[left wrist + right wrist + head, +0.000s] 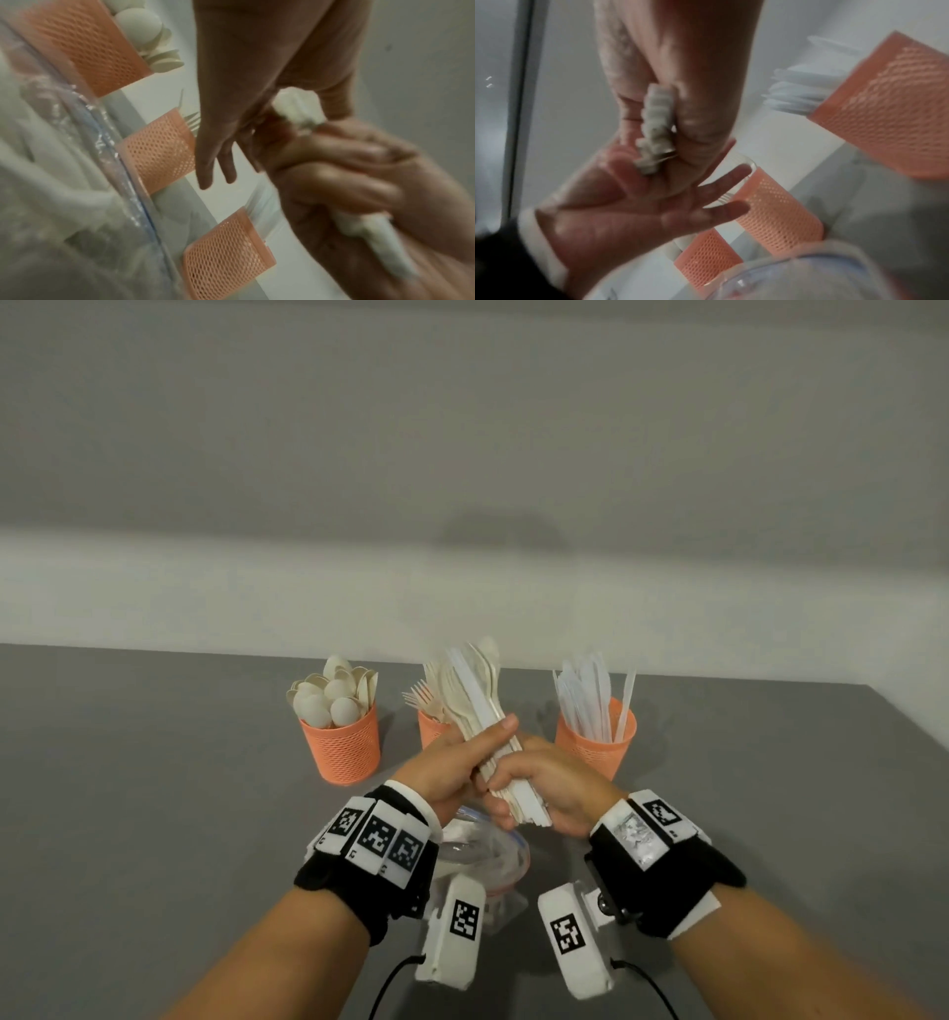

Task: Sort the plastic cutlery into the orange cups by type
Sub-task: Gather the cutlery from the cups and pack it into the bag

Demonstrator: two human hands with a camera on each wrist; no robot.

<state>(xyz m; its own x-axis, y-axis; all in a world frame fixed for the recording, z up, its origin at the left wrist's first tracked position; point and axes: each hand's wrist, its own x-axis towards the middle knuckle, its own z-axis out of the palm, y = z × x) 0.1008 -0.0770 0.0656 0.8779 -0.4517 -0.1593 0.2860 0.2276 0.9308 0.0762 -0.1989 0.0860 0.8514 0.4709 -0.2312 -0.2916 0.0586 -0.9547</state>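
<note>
Three orange mesh cups stand in a row: the spoon cup (341,747), the fork cup (430,730) and the knife cup (595,744). Both hands hold a mixed bundle of pale cutlery (475,706) upright in front of the fork cup. My left hand (462,757) pinches it with the thumb laid across the handles, its other fingers (721,182) stretched out. My right hand (539,785) grips the lower handle ends (372,233). The bundle's handle ends (657,125) show between the two hands.
A clear zip bag (482,855) lies crumpled on the grey table (154,788) right under my wrists. A pale wall rises behind the cups. The table's right edge (904,726) runs close beside the knife cup.
</note>
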